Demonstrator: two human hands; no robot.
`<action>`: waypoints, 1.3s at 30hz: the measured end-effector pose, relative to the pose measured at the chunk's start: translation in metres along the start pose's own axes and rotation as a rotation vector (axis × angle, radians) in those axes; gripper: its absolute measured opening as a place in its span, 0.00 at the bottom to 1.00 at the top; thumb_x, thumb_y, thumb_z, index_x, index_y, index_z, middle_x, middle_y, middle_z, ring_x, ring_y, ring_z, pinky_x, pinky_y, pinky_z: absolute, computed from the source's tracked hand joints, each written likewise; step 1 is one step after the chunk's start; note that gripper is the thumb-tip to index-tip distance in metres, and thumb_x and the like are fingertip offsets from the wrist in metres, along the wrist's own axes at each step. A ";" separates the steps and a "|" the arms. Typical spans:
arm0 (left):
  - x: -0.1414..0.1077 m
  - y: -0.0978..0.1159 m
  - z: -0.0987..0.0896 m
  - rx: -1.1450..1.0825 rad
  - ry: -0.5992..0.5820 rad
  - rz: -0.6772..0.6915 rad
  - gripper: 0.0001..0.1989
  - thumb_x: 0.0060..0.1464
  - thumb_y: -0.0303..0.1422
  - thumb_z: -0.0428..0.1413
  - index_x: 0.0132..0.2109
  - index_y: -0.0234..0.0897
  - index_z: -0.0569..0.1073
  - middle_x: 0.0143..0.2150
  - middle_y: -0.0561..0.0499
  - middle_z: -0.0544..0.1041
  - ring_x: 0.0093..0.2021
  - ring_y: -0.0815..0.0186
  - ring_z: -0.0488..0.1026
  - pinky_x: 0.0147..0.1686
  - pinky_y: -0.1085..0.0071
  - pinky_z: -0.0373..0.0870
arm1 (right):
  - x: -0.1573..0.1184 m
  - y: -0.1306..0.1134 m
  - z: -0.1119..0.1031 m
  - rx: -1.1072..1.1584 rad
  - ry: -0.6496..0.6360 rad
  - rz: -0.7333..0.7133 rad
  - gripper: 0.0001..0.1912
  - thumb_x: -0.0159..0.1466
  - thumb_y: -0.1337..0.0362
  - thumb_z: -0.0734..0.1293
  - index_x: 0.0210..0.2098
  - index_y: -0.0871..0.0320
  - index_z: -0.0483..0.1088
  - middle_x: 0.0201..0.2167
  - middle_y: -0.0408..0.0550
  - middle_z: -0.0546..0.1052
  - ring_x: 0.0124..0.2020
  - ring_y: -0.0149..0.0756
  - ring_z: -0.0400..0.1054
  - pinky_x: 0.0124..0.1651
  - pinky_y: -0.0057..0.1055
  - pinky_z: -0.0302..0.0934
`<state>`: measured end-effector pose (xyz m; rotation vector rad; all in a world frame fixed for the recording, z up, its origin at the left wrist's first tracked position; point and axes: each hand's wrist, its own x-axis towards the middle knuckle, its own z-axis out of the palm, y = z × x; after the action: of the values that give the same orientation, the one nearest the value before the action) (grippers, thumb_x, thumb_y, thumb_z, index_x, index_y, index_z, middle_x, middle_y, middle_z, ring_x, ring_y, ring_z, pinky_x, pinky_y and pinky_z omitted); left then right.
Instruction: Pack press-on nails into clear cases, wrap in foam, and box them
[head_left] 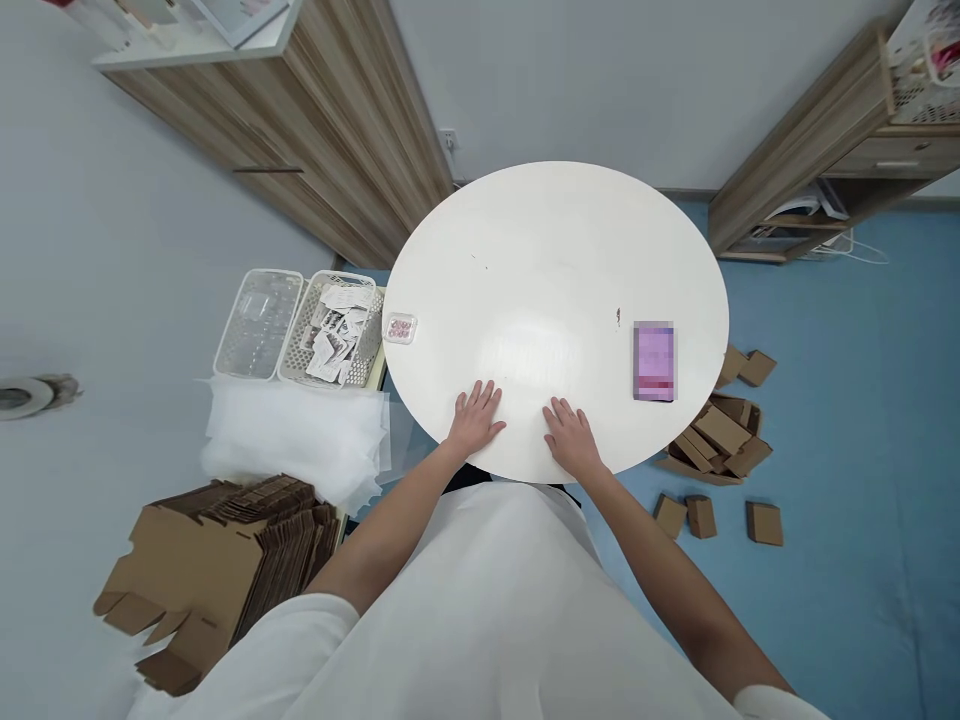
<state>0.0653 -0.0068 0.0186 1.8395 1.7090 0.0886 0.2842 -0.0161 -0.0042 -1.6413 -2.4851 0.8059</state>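
Observation:
My left hand [475,420] lies flat near the front edge of a round white table [555,240], fingers spread and nothing in it. To its right, my right hand [571,437] also rests palm down on the tabletop, open and holding nothing. Further right on the table is a flat purple rectangular thing [654,360], blurred by large pixels, so its kind cannot be made out. At the table's left edge sits a small clear tray [400,328] with pinkish pieces inside, apart from both hands.
Left of the table stand a clear plastic bin [259,325], a white basket [289,345] of printed packets, a pile of translucent sheets [296,430] and stacked flat cardboard [202,560]. Small brown boxes [764,523] lie on the blue floor at right. Wooden cabinets [337,110] stand behind.

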 end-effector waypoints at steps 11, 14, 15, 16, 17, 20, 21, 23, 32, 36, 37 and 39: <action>0.006 -0.014 -0.022 -0.168 0.063 0.056 0.28 0.46 0.41 0.56 0.55 0.45 0.62 0.65 0.47 0.47 0.65 0.53 0.36 0.59 0.52 0.32 | 0.026 -0.025 -0.018 0.037 0.232 0.117 0.15 0.58 0.58 0.61 0.43 0.56 0.68 0.50 0.55 0.67 0.48 0.48 0.60 0.45 0.46 0.56; 0.012 -0.043 -0.048 -0.211 0.165 -0.026 0.29 0.48 0.43 0.54 0.57 0.43 0.60 0.65 0.46 0.46 0.65 0.54 0.35 0.59 0.52 0.33 | 0.062 -0.056 -0.021 0.139 0.232 0.086 0.15 0.57 0.58 0.62 0.42 0.56 0.69 0.43 0.53 0.70 0.44 0.45 0.63 0.44 0.43 0.58; 0.016 -0.058 -0.058 -0.226 0.209 -0.079 0.30 0.48 0.44 0.54 0.58 0.42 0.59 0.65 0.46 0.45 0.65 0.54 0.35 0.59 0.52 0.34 | 0.076 -0.070 -0.021 0.177 0.204 0.072 0.15 0.58 0.59 0.61 0.42 0.56 0.69 0.42 0.52 0.71 0.44 0.44 0.63 0.44 0.42 0.59; 0.020 -0.074 -0.069 -0.245 0.256 -0.136 0.31 0.48 0.44 0.53 0.58 0.41 0.58 0.66 0.45 0.44 0.65 0.54 0.34 0.59 0.52 0.34 | 0.091 -0.085 -0.020 0.220 0.167 0.056 0.14 0.58 0.59 0.61 0.42 0.56 0.69 0.41 0.52 0.71 0.44 0.42 0.64 0.44 0.41 0.59; 0.025 -0.091 -0.079 -0.265 0.307 -0.200 0.32 0.49 0.44 0.53 0.59 0.40 0.56 0.66 0.44 0.44 0.65 0.54 0.34 0.59 0.52 0.35 | 0.106 -0.099 -0.018 0.265 0.128 0.049 0.14 0.58 0.59 0.61 0.42 0.56 0.69 0.41 0.51 0.71 0.44 0.41 0.64 0.45 0.40 0.60; 0.041 -0.143 -0.102 -0.356 0.430 -0.352 0.34 0.50 0.43 0.51 0.61 0.38 0.51 0.66 0.43 0.43 0.65 0.55 0.35 0.60 0.53 0.37 | 0.151 -0.141 -0.008 0.444 0.025 0.102 0.16 0.57 0.59 0.62 0.45 0.55 0.67 0.45 0.50 0.70 0.44 0.38 0.66 0.45 0.38 0.61; 0.045 -0.157 -0.106 -0.402 0.445 -0.364 0.33 0.51 0.42 0.51 0.61 0.37 0.50 0.66 0.43 0.43 0.65 0.56 0.37 0.60 0.56 0.38 | 0.164 -0.153 -0.004 0.510 -0.001 0.131 0.18 0.56 0.59 0.63 0.46 0.54 0.66 0.46 0.50 0.70 0.44 0.38 0.66 0.46 0.38 0.61; 0.053 -0.178 -0.111 -0.479 0.449 -0.370 0.32 0.51 0.37 0.51 0.61 0.34 0.50 0.65 0.43 0.46 0.65 0.58 0.40 0.61 0.61 0.39 | 0.189 -0.173 0.006 0.646 -0.043 0.173 0.21 0.55 0.60 0.63 0.49 0.53 0.64 0.50 0.50 0.68 0.48 0.38 0.64 0.48 0.39 0.60; 0.058 -0.199 -0.110 -0.566 0.395 -0.304 0.32 0.46 0.26 0.50 0.60 0.35 0.54 0.61 0.46 0.57 0.61 0.58 0.52 0.61 0.62 0.49 | 0.241 -0.215 0.029 0.969 -0.122 0.268 0.33 0.50 0.72 0.62 0.56 0.57 0.55 0.59 0.50 0.58 0.56 0.39 0.56 0.53 0.38 0.58; 0.054 -0.197 -0.110 -0.590 0.389 -0.313 0.31 0.46 0.26 0.50 0.59 0.38 0.57 0.60 0.49 0.60 0.60 0.59 0.55 0.60 0.64 0.51 | 0.242 -0.219 0.033 1.002 -0.100 0.285 0.33 0.49 0.73 0.62 0.56 0.56 0.57 0.62 0.49 0.52 0.55 0.40 0.58 0.54 0.39 0.58; 0.052 -0.195 -0.111 -0.592 0.388 -0.311 0.30 0.46 0.26 0.50 0.59 0.38 0.58 0.60 0.49 0.60 0.60 0.59 0.56 0.60 0.64 0.51 | 0.240 -0.218 0.033 1.004 -0.087 0.285 0.33 0.49 0.73 0.63 0.55 0.55 0.58 0.61 0.49 0.52 0.54 0.40 0.58 0.54 0.39 0.58; 0.049 -0.188 -0.111 -0.597 0.391 -0.301 0.30 0.46 0.26 0.51 0.58 0.37 0.59 0.59 0.49 0.61 0.59 0.58 0.56 0.59 0.63 0.52 | 0.234 -0.212 0.030 0.999 -0.051 0.267 0.32 0.49 0.72 0.63 0.54 0.54 0.59 0.61 0.48 0.53 0.53 0.40 0.59 0.54 0.41 0.57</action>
<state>-0.1416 0.0758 0.0012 1.1629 1.9242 0.7859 -0.0055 0.1132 0.0111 -1.5030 -1.4002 1.7323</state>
